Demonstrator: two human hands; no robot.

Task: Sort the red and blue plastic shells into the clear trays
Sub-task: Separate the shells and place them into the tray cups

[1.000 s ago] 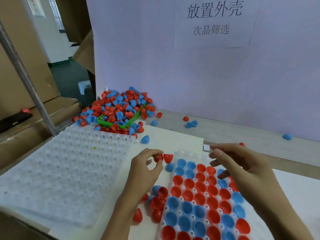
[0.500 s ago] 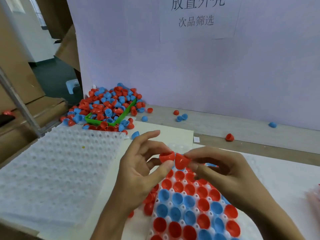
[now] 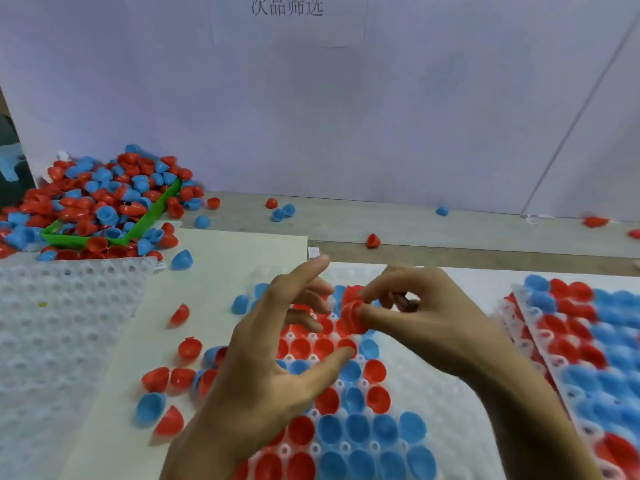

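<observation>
Placing red shells: pair pinched over the working tray

Right hand [image 3: 426,320] pinches what look like two nested red shells [image 3: 353,313] between thumb and fingertips, held just above the half-filled clear tray [image 3: 446,424]. Left hand [image 3: 273,358] holds nothing, fingers spread wide, thumb tip touching a seated red shell.

Step, as I read it: separating the stuck pair before seating. Next move needs the left fingers to grip one shell and pull it off, then each goes cup-up into an empty pocket at the tray's far end.

Loose shells [image 3: 162,379] beside the tray, bulk pile [image 3: 104,202] far left, filled tray [image 3: 595,341] right.
</observation>
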